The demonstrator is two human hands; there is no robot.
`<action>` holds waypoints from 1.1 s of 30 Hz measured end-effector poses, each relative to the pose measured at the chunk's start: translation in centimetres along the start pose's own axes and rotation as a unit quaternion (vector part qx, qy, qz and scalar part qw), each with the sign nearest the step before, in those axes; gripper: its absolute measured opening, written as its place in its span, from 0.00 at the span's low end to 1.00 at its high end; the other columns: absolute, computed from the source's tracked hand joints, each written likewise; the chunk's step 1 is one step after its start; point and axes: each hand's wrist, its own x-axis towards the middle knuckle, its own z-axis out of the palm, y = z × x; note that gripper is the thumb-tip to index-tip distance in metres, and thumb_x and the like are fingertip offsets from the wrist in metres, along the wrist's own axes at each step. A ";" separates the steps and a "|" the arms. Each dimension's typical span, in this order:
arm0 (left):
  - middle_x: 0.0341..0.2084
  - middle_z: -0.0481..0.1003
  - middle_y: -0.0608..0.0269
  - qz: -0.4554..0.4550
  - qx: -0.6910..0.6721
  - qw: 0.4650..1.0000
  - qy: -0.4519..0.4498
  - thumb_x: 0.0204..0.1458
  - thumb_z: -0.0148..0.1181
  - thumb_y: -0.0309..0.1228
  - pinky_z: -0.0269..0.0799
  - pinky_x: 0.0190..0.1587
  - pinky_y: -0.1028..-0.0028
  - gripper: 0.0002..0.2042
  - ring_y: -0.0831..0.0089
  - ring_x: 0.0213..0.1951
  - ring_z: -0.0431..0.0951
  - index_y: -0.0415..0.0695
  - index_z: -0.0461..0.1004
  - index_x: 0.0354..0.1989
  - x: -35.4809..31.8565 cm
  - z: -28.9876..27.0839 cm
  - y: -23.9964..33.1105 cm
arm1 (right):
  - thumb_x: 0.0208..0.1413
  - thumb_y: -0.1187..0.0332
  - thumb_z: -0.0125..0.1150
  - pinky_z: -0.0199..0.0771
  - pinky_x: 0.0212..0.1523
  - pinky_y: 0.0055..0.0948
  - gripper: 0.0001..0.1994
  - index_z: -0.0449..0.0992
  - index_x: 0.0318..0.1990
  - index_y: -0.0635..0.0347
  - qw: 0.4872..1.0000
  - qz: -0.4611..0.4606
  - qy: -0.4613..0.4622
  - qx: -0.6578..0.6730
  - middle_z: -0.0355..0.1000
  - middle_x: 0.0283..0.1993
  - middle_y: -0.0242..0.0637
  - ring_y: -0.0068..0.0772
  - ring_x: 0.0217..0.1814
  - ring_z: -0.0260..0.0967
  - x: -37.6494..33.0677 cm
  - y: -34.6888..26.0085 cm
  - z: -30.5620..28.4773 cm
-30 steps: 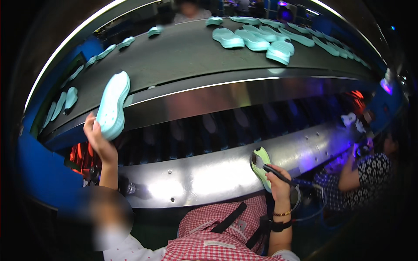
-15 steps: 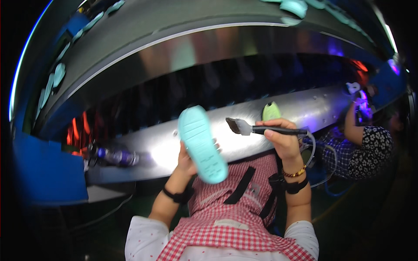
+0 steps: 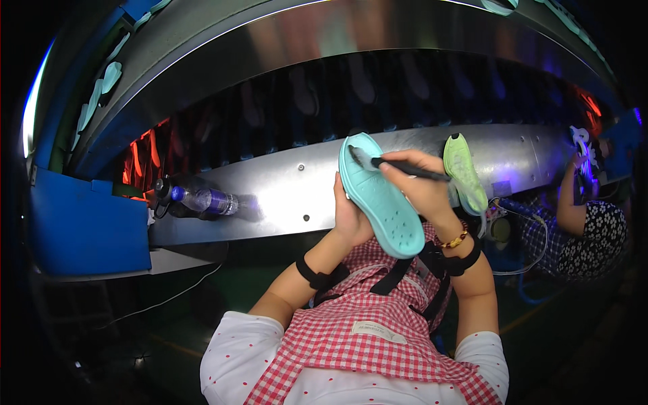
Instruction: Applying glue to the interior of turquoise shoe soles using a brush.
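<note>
A turquoise shoe sole (image 3: 386, 214) is tilted in front of me, its hollow, rimmed inner side facing up. Round its left edge my left hand (image 3: 352, 221) is closed, supporting it. My right hand (image 3: 424, 192) pinches the black handle of a brush (image 3: 415, 169). The bristles reach inside the sole's upper end and appear to touch its surface; the fingers hide part of the handle. Just right of that hand, a pale green sole (image 3: 462, 165) lies on the metal ledge (image 3: 280, 192), with a turquoise edge showing beneath its lower end.
On the ledge's left lie a clear bottle with a blue cap (image 3: 208, 201) and a dark bottle (image 3: 164, 191). Beyond the ledge is a dark row of hanging sole shapes (image 3: 305, 94). A conveyor (image 3: 185, 32) carries turquoise pieces (image 3: 111, 75). Another person (image 3: 587, 239) works at right.
The sole has been turned over, from its patterned underside to its hollow inside. The brush has gone from beside it to inside its upper end. The whole view has shifted.
</note>
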 end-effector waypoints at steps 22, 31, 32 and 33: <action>0.44 0.67 0.54 -0.039 0.063 0.989 -0.127 0.46 0.20 0.65 0.65 0.48 0.62 0.39 0.61 0.45 0.69 0.45 0.60 0.52 -0.7 2.5 1.9 | 0.42 0.78 0.60 0.71 0.36 0.20 0.09 0.74 0.34 0.66 0.987 -0.004 -0.146 0.067 0.73 0.33 0.39 0.24 0.34 0.71 -3.4 -5.7 -4.0; 0.31 0.70 0.48 0.161 0.163 0.970 -0.082 0.39 0.19 0.70 0.70 0.33 0.64 0.45 0.60 0.30 0.72 0.40 0.62 0.47 -0.2 4.2 3.4 | 0.37 0.80 0.62 0.71 0.40 0.27 0.11 0.75 0.32 0.65 0.989 0.028 -0.121 0.080 0.72 0.35 0.43 0.33 0.37 0.71 -4.4 -6.7 -4.6; 0.33 0.69 0.47 0.190 0.187 0.962 -0.064 0.39 0.20 0.71 0.70 0.33 0.63 0.45 0.59 0.31 0.72 0.41 0.62 0.48 -0.2 4.8 3.4 | 0.37 0.81 0.62 0.70 0.42 0.27 0.11 0.75 0.33 0.65 0.991 -0.089 -0.096 0.006 0.72 0.35 0.43 0.33 0.38 0.71 -3.8 -4.8 -4.8; 0.33 0.69 0.47 0.190 0.187 0.962 -0.063 0.39 0.20 0.71 0.70 0.33 0.63 0.45 0.59 0.31 0.72 0.41 0.62 0.48 0.0 4.7 3.9 | 0.37 0.81 0.62 0.70 0.42 0.27 0.11 0.75 0.33 0.65 0.991 -0.089 -0.096 0.006 0.72 0.35 0.43 0.33 0.38 0.71 -3.8 -4.9 -4.8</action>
